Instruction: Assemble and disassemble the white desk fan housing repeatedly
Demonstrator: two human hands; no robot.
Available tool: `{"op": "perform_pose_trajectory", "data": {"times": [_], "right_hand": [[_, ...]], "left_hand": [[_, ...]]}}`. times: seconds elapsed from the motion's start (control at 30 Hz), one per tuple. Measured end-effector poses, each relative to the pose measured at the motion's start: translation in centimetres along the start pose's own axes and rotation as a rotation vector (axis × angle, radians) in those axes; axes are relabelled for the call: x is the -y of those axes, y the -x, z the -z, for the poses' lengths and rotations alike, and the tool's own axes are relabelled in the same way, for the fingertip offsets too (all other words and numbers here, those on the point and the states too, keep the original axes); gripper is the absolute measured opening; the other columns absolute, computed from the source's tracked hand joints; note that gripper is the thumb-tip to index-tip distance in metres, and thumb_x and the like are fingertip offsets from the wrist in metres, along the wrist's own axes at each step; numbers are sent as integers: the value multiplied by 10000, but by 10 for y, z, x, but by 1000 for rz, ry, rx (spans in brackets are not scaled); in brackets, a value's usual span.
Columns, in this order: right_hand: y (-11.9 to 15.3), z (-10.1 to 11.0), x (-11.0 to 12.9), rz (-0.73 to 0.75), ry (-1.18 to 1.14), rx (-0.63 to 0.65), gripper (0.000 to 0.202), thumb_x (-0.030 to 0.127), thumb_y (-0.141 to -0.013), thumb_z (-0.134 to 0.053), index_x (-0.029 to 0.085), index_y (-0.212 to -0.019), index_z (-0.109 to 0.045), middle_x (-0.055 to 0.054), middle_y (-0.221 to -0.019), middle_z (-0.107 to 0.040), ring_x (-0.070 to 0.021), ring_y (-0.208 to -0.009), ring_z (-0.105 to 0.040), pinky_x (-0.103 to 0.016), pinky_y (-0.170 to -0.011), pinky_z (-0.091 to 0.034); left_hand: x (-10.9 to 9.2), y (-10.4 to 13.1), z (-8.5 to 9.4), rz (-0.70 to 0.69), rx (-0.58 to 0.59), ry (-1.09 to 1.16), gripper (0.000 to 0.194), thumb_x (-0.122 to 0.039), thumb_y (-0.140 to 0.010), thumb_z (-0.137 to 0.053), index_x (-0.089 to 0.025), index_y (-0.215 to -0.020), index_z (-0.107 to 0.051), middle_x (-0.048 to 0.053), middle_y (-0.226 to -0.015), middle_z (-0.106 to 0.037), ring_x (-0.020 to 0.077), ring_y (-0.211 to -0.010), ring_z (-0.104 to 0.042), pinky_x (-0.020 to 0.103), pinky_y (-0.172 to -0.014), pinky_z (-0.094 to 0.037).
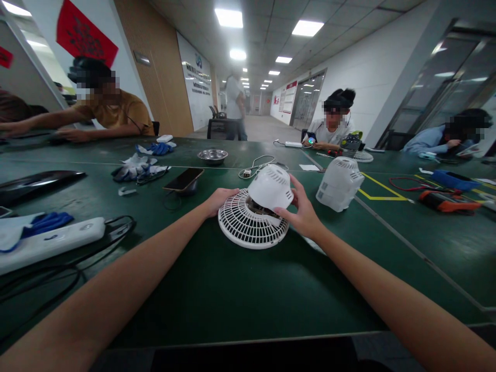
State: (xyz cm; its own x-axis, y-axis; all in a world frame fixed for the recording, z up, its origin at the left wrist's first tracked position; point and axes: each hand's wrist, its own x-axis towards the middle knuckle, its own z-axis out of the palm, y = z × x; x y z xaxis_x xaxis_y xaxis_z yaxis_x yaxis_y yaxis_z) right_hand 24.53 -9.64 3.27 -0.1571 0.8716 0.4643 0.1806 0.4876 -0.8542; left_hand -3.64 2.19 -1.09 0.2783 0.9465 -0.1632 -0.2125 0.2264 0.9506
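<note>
A round white fan grille [251, 232] lies on the green table, its slotted side toward me. My left hand [221, 200] grips the left edge of the grille. Tilted above the grille is a white motor cover [271, 187], and my right hand [304, 211] holds it by its right side, thumb at the lower rim. Metal-coloured inner parts [258, 206] show in the gap between cover and grille. A white cable with a plug [247, 173] lies just behind them. A translucent white housing [340, 184] stands to the right.
A phone [184, 179], gloves [139, 168] and a steel bowl [213, 156] are at left and back. A white power strip [54, 243] with black cables lies near left. An orange multimeter [448, 202] is at right. Several people sit around the table; one stands behind.
</note>
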Motion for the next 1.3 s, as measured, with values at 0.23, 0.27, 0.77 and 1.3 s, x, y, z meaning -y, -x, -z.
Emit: {"op": "perform_pose_trajectory", "data": {"times": [0.23,0.27,0.77,1.3], "right_hand": [[-1,1,2,105,229,68,865,355,-763,-825,371,-1532,-430,-70,-1472,-571,-368,-1256,-571,-655,-1103,-441],[-1,1,2,116,246,66,849,351,-764,-822,369,-1524,-445,-65,-1510,-541,-372,-1274,-558,-653,-1099,-444],[-3,3,-11,59,296,114,872,422,-819,-762,348,-1577,-337,-93,-1449,-586,-371,-1197,-626,-672,-1075,-460],[-6,10,-9,152,412,137,863,482,-755,-821,226,-1471,-413,-156,-1378,-618,-365,-1203,-636,-574,-1025,-523]], "left_hand": [[-1,6,-3,-20,-1,-29,120,-189,-912,-699,-96,-883,-770,146,-921,-793,197,-758,-754,331,-780,-617],[-2,6,-3,-27,-6,-51,126,-191,-911,-695,-96,-889,-773,146,-932,-792,200,-772,-753,334,-786,-612],[-40,49,-46,-641,326,-797,608,-405,-723,-842,-169,-1263,-691,147,-1249,-729,338,-1145,-670,434,-1006,-487],[-43,50,-54,-626,426,-1026,788,-519,-669,-820,-169,-1342,-607,163,-1275,-678,367,-1182,-642,505,-959,-513]]}}
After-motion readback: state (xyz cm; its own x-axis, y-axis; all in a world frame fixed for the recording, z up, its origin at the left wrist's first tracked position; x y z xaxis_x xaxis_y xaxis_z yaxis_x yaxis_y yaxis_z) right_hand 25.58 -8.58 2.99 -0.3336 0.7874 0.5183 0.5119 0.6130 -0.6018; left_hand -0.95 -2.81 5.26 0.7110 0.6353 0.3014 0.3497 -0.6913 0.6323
